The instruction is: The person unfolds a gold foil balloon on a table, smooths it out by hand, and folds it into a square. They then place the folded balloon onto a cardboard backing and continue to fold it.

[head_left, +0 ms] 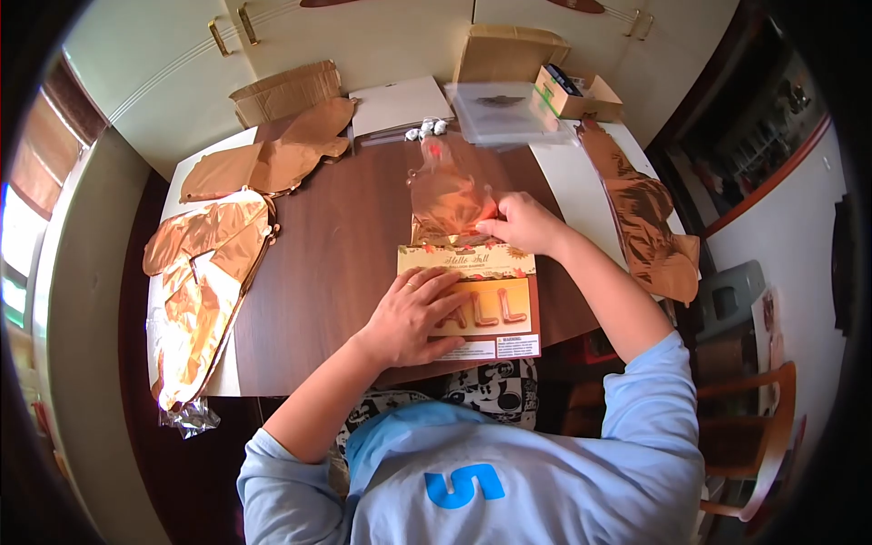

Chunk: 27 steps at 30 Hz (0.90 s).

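On the brown board lies a printed "Hello Fall" balloon banner card (495, 295), with orange balloon letters pictured on it. My left hand (409, 313) rests flat on the card's left side, fingers stretched out and covering part of the picture. Directly beyond the card's top edge is a shiny copper-coloured foil balloon (447, 191), folded flat. At its lower right edge, my right hand (527, 222) has thumb and fingers closed on the foil. Whether clear plastic wraps this foil is hard to make out.
Flat copper foil balloons lie at the left (209, 272) and right (640, 213) table edges. Several small white-silver lumps (427, 129) sit at the back, near a clear plastic sheet (500, 113) and an open small box (581, 95). A wooden chair (767, 436) stands at right.
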Each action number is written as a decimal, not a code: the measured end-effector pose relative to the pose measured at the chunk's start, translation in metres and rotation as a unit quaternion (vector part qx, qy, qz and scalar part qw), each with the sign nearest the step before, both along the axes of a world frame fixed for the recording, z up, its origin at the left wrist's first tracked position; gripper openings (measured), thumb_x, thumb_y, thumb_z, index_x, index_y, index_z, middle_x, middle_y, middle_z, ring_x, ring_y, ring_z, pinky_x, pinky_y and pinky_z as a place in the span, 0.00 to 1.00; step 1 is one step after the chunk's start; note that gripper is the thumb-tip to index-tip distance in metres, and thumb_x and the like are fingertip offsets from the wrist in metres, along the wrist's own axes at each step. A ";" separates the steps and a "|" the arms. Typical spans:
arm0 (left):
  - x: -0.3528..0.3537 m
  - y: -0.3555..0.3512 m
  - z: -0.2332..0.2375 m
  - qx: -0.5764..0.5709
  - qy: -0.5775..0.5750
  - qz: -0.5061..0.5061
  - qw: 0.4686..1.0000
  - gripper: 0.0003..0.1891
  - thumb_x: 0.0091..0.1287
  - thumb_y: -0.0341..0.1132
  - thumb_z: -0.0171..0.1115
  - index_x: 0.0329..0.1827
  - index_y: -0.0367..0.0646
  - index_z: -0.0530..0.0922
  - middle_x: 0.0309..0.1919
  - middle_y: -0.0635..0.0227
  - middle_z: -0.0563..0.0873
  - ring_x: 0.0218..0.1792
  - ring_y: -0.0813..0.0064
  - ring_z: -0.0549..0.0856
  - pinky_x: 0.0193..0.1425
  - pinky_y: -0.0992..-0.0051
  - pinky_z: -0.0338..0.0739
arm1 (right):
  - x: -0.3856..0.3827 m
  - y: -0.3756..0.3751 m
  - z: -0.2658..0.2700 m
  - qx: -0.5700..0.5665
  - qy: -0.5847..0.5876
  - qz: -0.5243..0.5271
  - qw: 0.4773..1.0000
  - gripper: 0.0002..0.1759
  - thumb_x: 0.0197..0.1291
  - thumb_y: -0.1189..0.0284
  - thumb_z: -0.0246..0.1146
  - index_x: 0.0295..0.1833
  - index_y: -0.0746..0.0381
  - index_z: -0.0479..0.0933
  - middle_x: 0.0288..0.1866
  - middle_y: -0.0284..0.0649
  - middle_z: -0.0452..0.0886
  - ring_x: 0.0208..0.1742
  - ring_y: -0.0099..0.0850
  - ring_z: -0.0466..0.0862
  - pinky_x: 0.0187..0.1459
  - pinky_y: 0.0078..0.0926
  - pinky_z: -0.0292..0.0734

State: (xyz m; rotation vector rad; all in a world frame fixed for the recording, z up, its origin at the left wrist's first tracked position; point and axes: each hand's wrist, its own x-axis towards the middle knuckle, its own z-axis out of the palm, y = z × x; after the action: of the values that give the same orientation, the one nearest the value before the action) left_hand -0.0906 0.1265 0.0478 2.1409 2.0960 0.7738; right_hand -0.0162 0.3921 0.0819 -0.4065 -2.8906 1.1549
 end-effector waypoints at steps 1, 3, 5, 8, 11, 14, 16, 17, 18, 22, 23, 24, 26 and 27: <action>0.000 0.001 0.000 0.004 -0.004 0.003 1.000 0.32 0.60 0.54 0.68 0.65 0.48 0.79 0.66 0.57 0.76 0.69 0.53 0.72 0.77 0.53 0.60 | 0.008 -0.010 0.005 -0.037 0.069 0.027 0.997 0.14 0.62 0.67 0.70 0.44 0.68 0.81 0.32 0.44 0.87 0.32 0.35 0.86 0.41 0.33 0.80; -0.001 0.000 0.001 -0.034 0.007 0.012 0.999 0.29 0.59 0.54 0.68 0.61 0.48 0.81 0.63 0.57 0.78 0.69 0.54 0.72 0.78 0.53 0.59 | 0.020 -0.012 0.000 0.167 0.141 0.145 0.965 0.12 0.57 0.73 0.69 0.45 0.65 0.82 0.41 0.43 0.88 0.42 0.42 0.87 0.47 0.37 0.81; -0.002 -0.003 0.003 -0.114 0.037 0.024 0.992 0.26 0.59 0.53 0.68 0.56 0.47 0.83 0.60 0.58 0.79 0.67 0.55 0.73 0.78 0.53 0.59 | 0.035 -0.012 -0.015 0.281 0.217 0.249 0.901 0.12 0.53 0.76 0.66 0.45 0.62 0.82 0.53 0.43 0.86 0.54 0.40 0.86 0.57 0.38 0.80; -0.005 0.001 -0.013 -0.001 -0.008 -0.006 1.000 0.22 0.57 0.50 0.68 0.49 0.46 0.85 0.55 0.59 0.81 0.65 0.56 0.75 0.79 0.53 0.58 | 0.051 -0.020 -0.026 0.323 0.232 0.255 0.881 0.09 0.59 0.75 0.62 0.45 0.64 0.82 0.58 0.44 0.85 0.60 0.41 0.84 0.63 0.40 0.78; -0.001 0.001 -0.007 0.033 -0.007 0.002 0.999 0.21 0.54 0.44 0.69 0.48 0.44 0.84 0.53 0.55 0.82 0.62 0.55 0.78 0.78 0.53 0.61 | 0.055 -0.023 -0.024 0.359 0.239 0.260 0.864 0.08 0.61 0.72 0.60 0.43 0.62 0.81 0.57 0.45 0.85 0.61 0.41 0.83 0.63 0.39 0.78; -0.009 0.000 -0.011 0.119 -0.076 -0.004 0.990 0.18 0.51 0.38 0.70 0.45 0.41 0.84 0.46 0.54 0.84 0.53 0.54 0.82 0.71 0.55 0.69 | 0.055 -0.023 -0.026 0.366 0.247 0.264 0.857 0.08 0.62 0.72 0.59 0.43 0.62 0.81 0.57 0.44 0.86 0.61 0.41 0.83 0.64 0.39 0.77; -0.025 -0.011 -0.007 0.154 -0.129 0.058 0.978 0.15 0.51 0.32 0.68 0.43 0.38 0.83 0.38 0.55 0.85 0.45 0.53 0.84 0.63 0.58 0.75 | 0.055 -0.021 -0.029 0.361 0.251 0.262 0.859 0.08 0.62 0.72 0.59 0.43 0.63 0.81 0.57 0.45 0.85 0.61 0.41 0.83 0.64 0.39 0.77; -0.029 -0.012 -0.001 0.181 -0.135 0.095 0.970 0.12 0.52 0.30 0.64 0.39 0.38 0.83 0.32 0.58 0.84 0.40 0.54 0.83 0.58 0.61 0.75 | 0.056 -0.020 -0.031 0.358 0.252 0.260 0.861 0.08 0.61 0.72 0.59 0.43 0.63 0.80 0.57 0.45 0.85 0.61 0.41 0.84 0.65 0.39 0.76; -0.037 -0.015 0.000 0.125 -0.093 0.116 0.981 0.15 0.54 0.32 0.63 0.44 0.37 0.82 0.41 0.54 0.84 0.47 0.52 0.83 0.62 0.59 0.72 | 0.058 -0.021 -0.028 0.357 0.243 0.263 0.863 0.08 0.61 0.73 0.59 0.43 0.63 0.81 0.57 0.45 0.85 0.61 0.41 0.83 0.65 0.39 0.76; -0.025 0.015 0.026 0.091 -0.031 0.041 0.995 0.31 0.71 0.49 0.54 0.70 0.36 0.69 0.70 0.46 0.71 0.74 0.47 0.66 0.78 0.52 0.56 | 0.058 -0.024 -0.020 0.351 0.186 0.272 0.877 0.13 0.60 0.73 0.61 0.49 0.65 0.81 0.60 0.46 0.83 0.64 0.42 0.81 0.68 0.42 0.74; -0.026 0.019 0.023 0.059 -0.014 0.020 0.998 0.36 0.73 0.55 0.52 0.76 0.37 0.65 0.75 0.46 0.67 0.78 0.47 0.62 0.81 0.51 0.51 | 0.058 -0.023 -0.019 0.349 0.166 0.272 0.881 0.15 0.60 0.73 0.61 0.52 0.66 0.81 0.61 0.47 0.83 0.66 0.42 0.80 0.69 0.43 0.73; -0.028 0.018 0.013 0.022 0.030 0.014 0.999 0.38 0.73 0.59 0.49 0.76 0.37 0.65 0.75 0.47 0.66 0.78 0.48 0.61 0.81 0.51 0.51 | 0.061 -0.022 -0.016 0.308 0.144 0.257 0.905 0.19 0.59 0.71 0.62 0.55 0.66 0.79 0.63 0.48 0.81 0.68 0.43 0.78 0.71 0.44 0.70; -0.032 0.012 -0.008 -0.054 0.116 -0.001 0.992 0.44 0.73 0.68 0.44 0.78 0.38 0.63 0.77 0.49 0.65 0.79 0.51 0.61 0.82 0.51 0.50 | 0.070 -0.026 -0.002 0.219 0.099 0.220 0.945 0.26 0.58 0.69 0.63 0.61 0.68 0.76 0.66 0.50 0.79 0.72 0.44 0.74 0.75 0.45 0.64; -0.032 0.011 -0.009 -0.059 0.123 0.005 0.991 0.46 0.72 0.71 0.41 0.78 0.38 0.63 0.77 0.49 0.64 0.79 0.51 0.62 0.81 0.51 0.51 | 0.067 -0.028 0.021 0.141 -0.018 0.223 0.964 0.32 0.62 0.65 0.61 0.70 0.68 0.69 0.70 0.52 0.75 0.76 0.45 0.68 0.79 0.46 0.55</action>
State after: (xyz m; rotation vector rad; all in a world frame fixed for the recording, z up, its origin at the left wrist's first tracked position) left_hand -0.1223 0.1374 0.0385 2.2641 2.2017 0.3921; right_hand 0.0510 0.3639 0.1034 0.2440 -3.2075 0.7365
